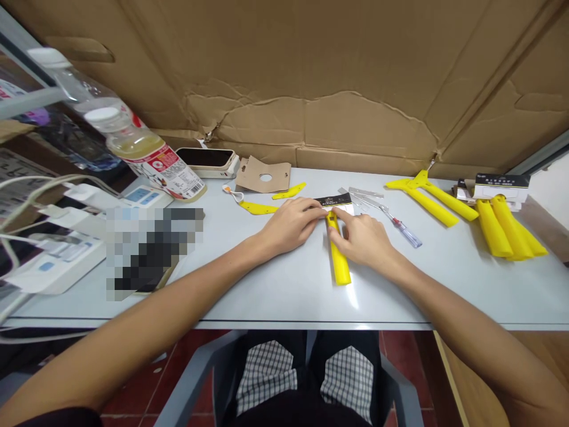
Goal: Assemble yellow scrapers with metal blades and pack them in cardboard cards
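A yellow plastic handle (341, 265) lies on the table, pointing toward me, with a slot near its far end. My right hand (364, 236) is closed on its upper part, thumb on the near side and index finger at the slotted end. From the left, my left hand (293, 225) reaches that same end; its fingers are drawn together and what they pinch is hidden. Just beyond both hands lies a black-and-white printed card (340, 201), partly covered by the fingers. A screwdriver with a clear handle (409, 233) rests right of my right hand, beside thin metal strips (368, 193).
Flat yellow pieces (258, 209) and a brown cardboard card (263, 176) lie behind my left hand. Rightward are a forked yellow part (433, 198) and several yellow handles (507, 231). Bottles (155, 157), a phone (204, 160) and power strips (62, 261) occupy the left. Cardboard (311, 71) walls the back.
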Demonstrator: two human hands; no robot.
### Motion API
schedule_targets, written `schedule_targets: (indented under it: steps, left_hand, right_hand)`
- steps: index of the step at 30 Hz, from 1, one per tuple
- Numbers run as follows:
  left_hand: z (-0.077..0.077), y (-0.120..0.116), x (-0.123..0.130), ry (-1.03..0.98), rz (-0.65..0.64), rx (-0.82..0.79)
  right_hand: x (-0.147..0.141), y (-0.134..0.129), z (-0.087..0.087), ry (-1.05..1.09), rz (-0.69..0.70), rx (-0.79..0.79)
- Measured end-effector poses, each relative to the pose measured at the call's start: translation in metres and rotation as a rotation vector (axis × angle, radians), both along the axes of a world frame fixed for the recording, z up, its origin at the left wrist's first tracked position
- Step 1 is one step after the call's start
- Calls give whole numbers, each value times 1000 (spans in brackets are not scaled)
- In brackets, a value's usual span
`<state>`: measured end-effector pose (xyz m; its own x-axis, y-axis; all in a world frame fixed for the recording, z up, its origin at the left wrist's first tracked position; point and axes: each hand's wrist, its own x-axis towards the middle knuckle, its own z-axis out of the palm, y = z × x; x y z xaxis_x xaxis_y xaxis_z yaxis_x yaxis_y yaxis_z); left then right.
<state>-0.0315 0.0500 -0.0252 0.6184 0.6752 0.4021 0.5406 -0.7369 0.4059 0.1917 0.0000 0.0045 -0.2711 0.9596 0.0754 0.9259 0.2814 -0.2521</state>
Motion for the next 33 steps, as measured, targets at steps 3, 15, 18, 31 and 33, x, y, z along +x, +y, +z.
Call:
schedule_targets:
  steps: [3,15,18,31,33]
  left_hand:
    - [-1,1,-1,-12,2,-1]
    - [-3,-3,-4,-52,135,50]
    - [-1,-8,0,-39,200,-9]
    - [-9,-86,-34,36,216,-194]
    - [-17,-93,-35,61,217,-183]
  right_hand:
    - [0,0,0,-3,-3,11]
    - [2,-6,1,8,27,88]
    - [-1,-5,1,-11,29,79]
    - [44,-79,-23,135,88,182]
    - [45,-85,-30,41,20,160]
